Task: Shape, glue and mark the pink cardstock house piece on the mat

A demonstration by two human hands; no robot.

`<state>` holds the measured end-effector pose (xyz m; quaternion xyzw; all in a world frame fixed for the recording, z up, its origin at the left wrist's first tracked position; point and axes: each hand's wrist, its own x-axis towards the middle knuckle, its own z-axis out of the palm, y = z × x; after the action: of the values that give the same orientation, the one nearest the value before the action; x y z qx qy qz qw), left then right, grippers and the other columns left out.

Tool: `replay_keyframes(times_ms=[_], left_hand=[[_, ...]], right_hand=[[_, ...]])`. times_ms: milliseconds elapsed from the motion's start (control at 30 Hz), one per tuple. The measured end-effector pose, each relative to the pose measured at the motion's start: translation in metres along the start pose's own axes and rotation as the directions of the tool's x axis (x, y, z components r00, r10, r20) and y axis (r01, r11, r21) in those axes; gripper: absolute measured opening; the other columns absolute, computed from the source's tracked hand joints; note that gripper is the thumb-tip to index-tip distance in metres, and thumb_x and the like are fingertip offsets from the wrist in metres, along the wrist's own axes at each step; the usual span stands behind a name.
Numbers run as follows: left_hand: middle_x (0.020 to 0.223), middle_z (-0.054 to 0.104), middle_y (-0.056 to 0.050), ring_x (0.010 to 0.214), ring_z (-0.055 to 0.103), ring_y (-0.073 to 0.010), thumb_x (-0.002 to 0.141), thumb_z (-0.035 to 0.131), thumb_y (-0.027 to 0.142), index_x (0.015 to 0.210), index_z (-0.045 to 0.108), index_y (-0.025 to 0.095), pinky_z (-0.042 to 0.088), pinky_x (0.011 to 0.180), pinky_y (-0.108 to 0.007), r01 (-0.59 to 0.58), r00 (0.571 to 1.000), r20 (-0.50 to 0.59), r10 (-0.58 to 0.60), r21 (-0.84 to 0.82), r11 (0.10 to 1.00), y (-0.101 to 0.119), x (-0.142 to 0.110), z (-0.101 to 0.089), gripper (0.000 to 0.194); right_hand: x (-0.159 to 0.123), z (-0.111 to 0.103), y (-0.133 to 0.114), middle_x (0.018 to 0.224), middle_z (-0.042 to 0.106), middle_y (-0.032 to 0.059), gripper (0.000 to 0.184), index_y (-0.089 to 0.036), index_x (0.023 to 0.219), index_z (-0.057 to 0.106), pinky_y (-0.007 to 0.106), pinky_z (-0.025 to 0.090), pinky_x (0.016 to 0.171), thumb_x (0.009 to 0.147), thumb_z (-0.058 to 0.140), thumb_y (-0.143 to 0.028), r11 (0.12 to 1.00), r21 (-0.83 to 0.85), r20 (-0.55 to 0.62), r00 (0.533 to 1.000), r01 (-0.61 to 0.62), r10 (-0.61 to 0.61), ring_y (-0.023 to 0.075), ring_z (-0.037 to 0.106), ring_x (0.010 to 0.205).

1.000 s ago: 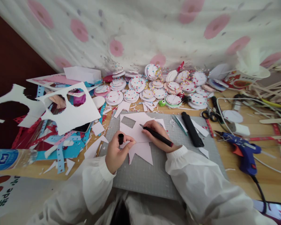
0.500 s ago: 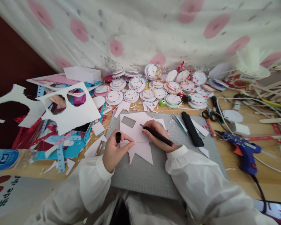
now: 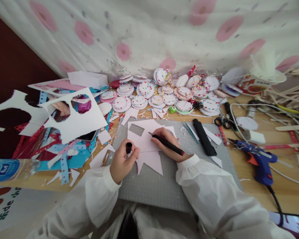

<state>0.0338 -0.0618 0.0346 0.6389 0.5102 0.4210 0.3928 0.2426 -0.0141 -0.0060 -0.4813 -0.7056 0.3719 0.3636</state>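
In my right hand [image 3: 165, 142] is a black pen [image 3: 168, 144], its tip pointing up and left just over the pale pink card [image 3: 149, 141]. I cannot tell whether the tip touches. The card has a rectangular hole at its upper left. My left hand [image 3: 123, 161] is closed around a black pen cap [image 3: 129, 147], by the card's left edge. Below the hands a pink piece with pointed ends [image 3: 149, 162] lies against the card. All of this rests on a grey cutting mat [image 3: 156, 192].
Stacks of white discs with coloured beads [image 3: 139, 101] line the back. Paper scraps and cut-out sheets [image 3: 77, 116] pile up at left, near a bottle [image 3: 12, 169]. To the right lie a black box cutter [image 3: 204, 137], scissors [image 3: 223, 122] and a blue glue gun [image 3: 260, 159].
My left fingers have drawn in from the card, curling more, and the pen cap has shifted slightly right and down. My right hand and the pen look unmoved.
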Motion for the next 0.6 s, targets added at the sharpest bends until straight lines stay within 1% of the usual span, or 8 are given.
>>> replay_keyframes(times_ms=[133,167,233,300,367,500,600], left_hand=[[0.068,0.043,0.006,0.063,0.047,-0.0112,0.085,0.062,0.025,0.076,0.040,0.022,0.040,0.066,-0.026,-0.036,0.998,-0.039,0.039,0.074,0.997,-0.0047,0.0001,-0.0009,0.024],[0.069,0.044,0.006,0.065,0.047,-0.0114,0.084,0.064,0.024,0.078,0.040,0.022,0.040,0.068,-0.026,-0.048,0.998,-0.039,0.050,0.060,0.997,-0.0059,0.0003,-0.0011,0.025],[0.071,0.047,0.005,0.068,0.050,-0.0117,0.082,0.066,0.021,0.081,0.038,0.023,0.041,0.071,-0.027,-0.058,0.998,-0.018,0.058,-0.020,0.998,-0.0076,0.0004,-0.0016,0.028],[0.075,0.050,0.005,0.073,0.052,-0.0123,0.081,0.067,0.019,0.084,0.037,0.023,0.043,0.075,-0.028,-0.054,0.999,-0.002,0.054,-0.116,0.992,-0.0079,0.0002,-0.0027,0.031],[0.079,0.054,0.003,0.077,0.055,-0.0129,0.081,0.068,0.018,0.084,0.036,0.023,0.044,0.078,-0.030,-0.045,0.999,0.010,0.047,-0.176,0.983,-0.0065,-0.0004,-0.0044,0.033],[0.077,0.060,0.003,0.075,0.056,-0.0126,0.080,0.069,0.017,0.082,0.035,0.023,0.044,0.078,-0.030,-0.019,0.998,0.051,0.028,-0.165,0.986,-0.0025,-0.0016,-0.0069,0.034],[0.078,0.064,0.002,0.076,0.060,-0.0131,0.082,0.067,0.017,0.080,0.034,0.023,0.045,0.078,-0.030,0.013,0.999,0.051,-0.005,-0.161,0.987,-0.0011,-0.0021,-0.0064,0.033]], right_hand=[[0.0001,0.0001,0.0008,0.081,0.063,0.0005,0.019,-0.026,0.100,0.052,0.029,0.043,0.064,0.089,0.055,-0.042,1.000,-0.001,0.002,1.000,0.006,-0.006,0.0166,0.057,0.070],[0.0001,0.0002,0.0011,0.082,0.063,0.0008,0.019,-0.026,0.100,0.052,0.029,0.044,0.064,0.089,0.055,-0.042,1.000,0.002,0.003,1.000,0.008,-0.008,0.0167,0.057,0.071],[0.0003,0.0002,0.0015,0.083,0.063,0.0014,0.020,-0.025,0.100,0.052,0.029,0.044,0.065,0.089,0.055,-0.041,1.000,0.005,0.007,1.000,0.008,-0.008,0.0169,0.057,0.072],[0.0004,0.0000,0.0016,0.084,0.063,0.0017,0.020,-0.025,0.100,0.052,0.028,0.044,0.065,0.089,0.055,-0.041,1.000,0.003,0.008,1.000,0.009,-0.009,0.0169,0.058,0.073],[0.0004,-0.0003,0.0014,0.085,0.063,0.0019,0.020,-0.024,0.100,0.052,0.028,0.044,0.066,0.089,0.055,-0.041,1.000,0.000,0.010,1.000,0.013,-0.013,0.0168,0.058,0.074],[0.0003,-0.0007,0.0009,0.085,0.063,0.0016,0.019,-0.024,0.100,0.052,0.027,0.044,0.065,0.089,0.055,-0.040,1.000,-0.019,0.003,1.000,0.020,-0.020,0.0164,0.057,0.073],[0.0004,0.0000,0.0018,0.084,0.063,0.0012,0.018,-0.024,0.099,0.053,0.027,0.044,0.065,0.089,0.056,-0.039,0.999,-0.025,-0.008,1.000,0.027,-0.028,0.0160,0.057,0.073]])
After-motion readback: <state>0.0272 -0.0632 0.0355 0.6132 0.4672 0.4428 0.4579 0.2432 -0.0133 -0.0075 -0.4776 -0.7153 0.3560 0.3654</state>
